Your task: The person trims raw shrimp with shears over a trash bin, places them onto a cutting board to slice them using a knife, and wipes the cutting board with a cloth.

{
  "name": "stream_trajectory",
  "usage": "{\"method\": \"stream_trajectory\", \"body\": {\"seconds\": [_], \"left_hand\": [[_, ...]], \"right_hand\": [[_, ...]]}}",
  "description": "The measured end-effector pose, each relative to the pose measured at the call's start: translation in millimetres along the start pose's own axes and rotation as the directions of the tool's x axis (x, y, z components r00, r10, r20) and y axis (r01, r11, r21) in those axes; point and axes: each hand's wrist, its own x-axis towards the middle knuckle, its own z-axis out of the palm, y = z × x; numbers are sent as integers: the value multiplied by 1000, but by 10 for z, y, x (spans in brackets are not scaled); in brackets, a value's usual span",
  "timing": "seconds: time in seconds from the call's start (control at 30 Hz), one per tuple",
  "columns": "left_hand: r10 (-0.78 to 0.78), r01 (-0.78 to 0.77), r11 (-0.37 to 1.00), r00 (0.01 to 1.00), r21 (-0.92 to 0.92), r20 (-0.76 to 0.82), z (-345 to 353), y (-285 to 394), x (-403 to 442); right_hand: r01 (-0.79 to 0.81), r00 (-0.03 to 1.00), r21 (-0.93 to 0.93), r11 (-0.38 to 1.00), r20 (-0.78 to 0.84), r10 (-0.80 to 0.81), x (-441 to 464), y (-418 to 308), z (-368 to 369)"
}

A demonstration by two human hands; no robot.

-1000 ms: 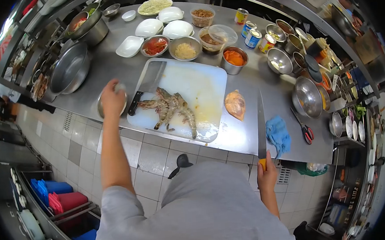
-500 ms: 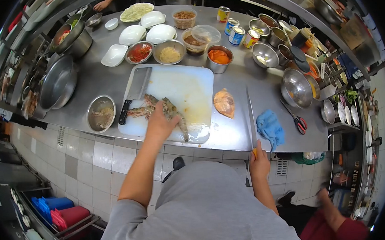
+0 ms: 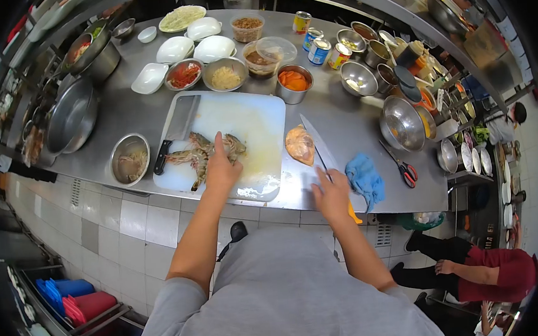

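My left hand (image 3: 223, 173) is over the white cutting board (image 3: 259, 122), index finger stretched out and thumb apart. Raw shell-on prawns (image 3: 200, 163) lie beneath and beside it; the other fingers are partly hidden, so contact is unclear. A cleaver (image 3: 184, 116) with a black handle rests along the board's left side. My right hand (image 3: 333, 195) is closed over a long knife (image 3: 318, 143) near its handle, whose yellow end sticks out past the wrist. The blade points away, beside a brownish-orange wrapped lump (image 3: 300, 145). A blue cloth (image 3: 365, 179) lies right of this hand.
Left of the board stands a steel bowl (image 3: 130, 159). Behind it are bowls of red strips (image 3: 184, 74) and pale shreds (image 3: 225, 75), and a pot of orange slices (image 3: 293, 82). Scissors (image 3: 401, 166) lie at right. A person in a red shirt (image 3: 501, 270) stands behind, lower right.
The knife has shifted left towards the wrapped lump, and my right hand has moved forward along it. The prawns under my left hand now lie differently, gathered further left. The view has shifted slightly.
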Motion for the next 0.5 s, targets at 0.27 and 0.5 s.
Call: {"method": "stream_trajectory", "body": {"seconds": [0.27, 0.5], "left_hand": [[95, -94, 994, 995, -52, 12, 2, -172, 72], [171, -176, 980, 984, -89, -54, 32, -464, 133]], "right_hand": [[66, 918, 426, 902, 328, -222, 1482, -1186, 1010], [-494, 813, 654, 572, 582, 37, 1813, -1515, 1236]]}}
